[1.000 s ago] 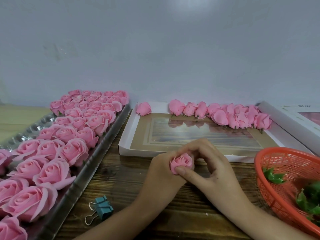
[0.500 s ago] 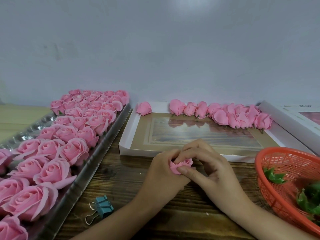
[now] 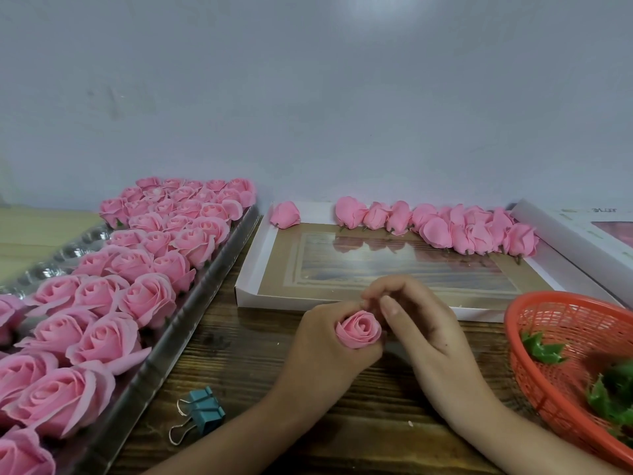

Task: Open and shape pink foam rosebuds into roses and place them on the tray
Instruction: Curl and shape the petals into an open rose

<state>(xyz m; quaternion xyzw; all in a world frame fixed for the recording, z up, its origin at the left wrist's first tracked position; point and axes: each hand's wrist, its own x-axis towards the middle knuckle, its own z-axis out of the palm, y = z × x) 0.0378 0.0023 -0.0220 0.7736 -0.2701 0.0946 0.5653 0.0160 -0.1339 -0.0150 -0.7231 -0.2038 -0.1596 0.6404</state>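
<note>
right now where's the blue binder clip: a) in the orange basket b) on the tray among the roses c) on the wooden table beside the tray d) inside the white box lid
C: the binder clip lies flat on the bare wooden table, just right of the tray rim and not on it.

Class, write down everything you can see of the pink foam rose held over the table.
The pink foam rose is a half-opened bloom of soft, matte petals wound in a spiral round a tight centre. It faces up toward the camera, above the dark wooden table. The left hand grips it from below, hiding its base. The thumb of the right hand sits by its right edge; contact unclear.
</note>
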